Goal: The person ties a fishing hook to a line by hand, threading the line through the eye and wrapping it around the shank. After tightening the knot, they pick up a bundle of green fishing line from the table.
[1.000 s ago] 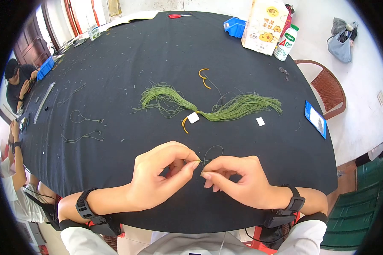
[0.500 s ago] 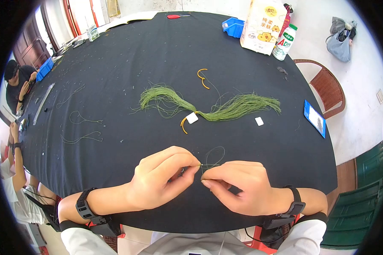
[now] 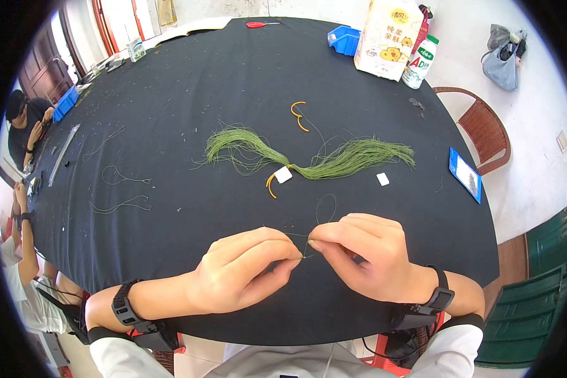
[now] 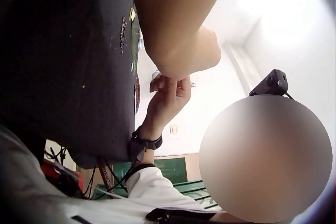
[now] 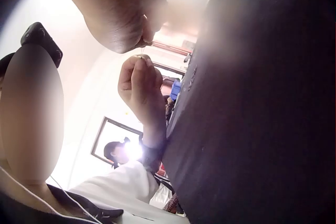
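Observation:
Fingertips close together, my two hands work a thin green thread (image 3: 296,235) above the near part of the black-covered table (image 3: 189,246). My left hand (image 3: 249,268) pinches the thread between thumb and forefinger, a short end sticking out past the tips. Slightly higher, my right hand (image 3: 365,255) also pinches it, and a loose loop stands up beyond those fingers. In the right wrist view the left hand (image 5: 142,85) shows its pinched fingertips just below the right hand (image 5: 121,19). Beyond both hands lies a bundle of green threads (image 3: 359,159), tied at its middle beside a white tag (image 3: 283,174).
Yellow curved pieces (image 3: 299,116) and a white square (image 3: 383,179) lie near the bundle. Loose threads (image 3: 126,205) are at left, a blue packet (image 3: 465,174) at right. A tissue pack (image 3: 389,41), a bottle (image 3: 420,62) and a blue bin (image 3: 344,40) stand at the back.
My right hand has risen and shifted a little right, and the thread loop has moved with it. The left hand has dropped slightly and keeps its pinch.

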Available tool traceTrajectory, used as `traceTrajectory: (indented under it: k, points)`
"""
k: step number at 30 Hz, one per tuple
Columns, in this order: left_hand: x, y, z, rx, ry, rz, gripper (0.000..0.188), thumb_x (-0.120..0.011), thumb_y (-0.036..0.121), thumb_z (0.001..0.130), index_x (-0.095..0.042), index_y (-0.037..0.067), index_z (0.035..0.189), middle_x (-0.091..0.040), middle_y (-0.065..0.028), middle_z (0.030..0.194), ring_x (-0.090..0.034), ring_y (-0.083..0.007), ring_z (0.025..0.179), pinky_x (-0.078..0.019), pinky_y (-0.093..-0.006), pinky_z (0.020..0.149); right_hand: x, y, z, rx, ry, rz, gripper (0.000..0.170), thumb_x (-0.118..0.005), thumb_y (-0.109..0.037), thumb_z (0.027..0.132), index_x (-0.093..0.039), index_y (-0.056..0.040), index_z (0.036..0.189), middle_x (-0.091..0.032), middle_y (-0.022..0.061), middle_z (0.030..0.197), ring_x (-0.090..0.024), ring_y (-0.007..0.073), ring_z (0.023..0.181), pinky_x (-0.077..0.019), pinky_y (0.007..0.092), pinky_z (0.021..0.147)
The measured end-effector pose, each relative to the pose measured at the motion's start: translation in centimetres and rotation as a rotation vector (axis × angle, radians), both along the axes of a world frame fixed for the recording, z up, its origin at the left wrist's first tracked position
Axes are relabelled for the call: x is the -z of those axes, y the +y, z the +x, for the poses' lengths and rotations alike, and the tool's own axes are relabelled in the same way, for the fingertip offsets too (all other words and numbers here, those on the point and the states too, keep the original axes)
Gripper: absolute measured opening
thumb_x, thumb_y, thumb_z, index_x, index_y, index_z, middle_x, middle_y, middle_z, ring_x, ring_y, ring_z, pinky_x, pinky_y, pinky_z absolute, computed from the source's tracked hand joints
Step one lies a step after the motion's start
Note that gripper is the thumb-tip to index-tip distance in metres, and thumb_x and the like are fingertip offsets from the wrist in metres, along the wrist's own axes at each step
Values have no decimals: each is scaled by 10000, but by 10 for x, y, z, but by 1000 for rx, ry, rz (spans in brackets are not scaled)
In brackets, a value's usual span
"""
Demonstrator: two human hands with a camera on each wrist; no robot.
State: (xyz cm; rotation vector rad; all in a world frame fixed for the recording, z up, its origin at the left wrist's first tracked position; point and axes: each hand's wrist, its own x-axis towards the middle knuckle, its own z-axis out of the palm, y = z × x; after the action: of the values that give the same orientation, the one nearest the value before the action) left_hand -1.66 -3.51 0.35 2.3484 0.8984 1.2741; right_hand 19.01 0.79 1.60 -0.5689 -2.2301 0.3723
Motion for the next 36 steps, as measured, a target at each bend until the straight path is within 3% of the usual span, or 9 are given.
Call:
traceTrajectory:
  k: [1,7,10,13,16,19,28,34,36]
  points:
    - [-1,0,0,6,7,1,227,-688,-84,698,-589,-37,897,-611,-130,848,-599,-242,656,-497,-302,539,1,0,0,-1,-1,-8,153,-703,-35,760,-625,-30,892,-580,79,669,-578,232,563,-456,316,498]
    - [-2,0,-1,10,-6,-21,219,-686,-84,710,-596,-27,902,-616,-110,856,-568,-171,586,-462,-267,473,2,3,-1,-23,22,-28,140,-695,-36,771,-625,-29,892,-599,86,694,-572,230,553,-455,312,501]
    - [-1,-1,0,20,-51,-79,212,-681,-81,723,-608,-12,910,-621,-87,862,-531,-110,542,-427,-240,436,2,2,-1,-64,15,-222,115,-674,-34,798,-630,-31,904,-608,85,702,-571,183,544,-442,281,498]
    - [2,-2,0,30,-112,-117,206,-680,-73,735,-617,2,916,-624,-69,855,-499,-71,526,-392,-216,422,4,1,0,-105,47,-535,84,-648,-4,829,-661,1,912,-649,56,763,-566,85,586,-446,218,529]
    - [4,-2,-1,25,-149,-167,196,-675,-68,746,-621,8,919,-625,-65,839,-476,-63,519,-367,-204,422,4,3,1,-174,60,-897,116,-634,-16,850,-657,13,960,-656,61,799,-563,70,605,-444,212,544]
    - [8,0,0,6,-202,-147,188,-670,-67,752,-621,9,917,-622,-66,816,-458,-65,510,-358,-204,425,9,1,-1,-213,100,-952,145,-666,-63,834,-665,-27,974,-657,63,752,-567,69,595,-425,226,508]
    - [3,0,3,-75,-161,-47,162,-662,-91,751,-615,-16,887,-622,-83,809,-486,-69,525,-379,-212,425,6,-5,-4,-198,6,-244,102,-697,-52,769,-659,-45,864,-577,72,652,-562,213,537,-442,297,483]
    - [1,0,2,-83,-53,46,179,-674,-103,718,-592,-52,869,-611,-118,801,-576,-166,573,-472,-262,469,6,-12,-5,-165,-16,-52,118,-705,-49,739,-632,-44,831,-523,40,629,-535,194,516,-436,307,465]
    - [6,2,3,-85,-17,92,192,-679,-93,710,-608,-41,881,-623,-118,827,-562,-129,568,-456,-240,465,1,-13,-4,-132,-47,20,131,-708,-40,723,-631,-49,828,-506,32,621,-527,187,510,-427,303,452]
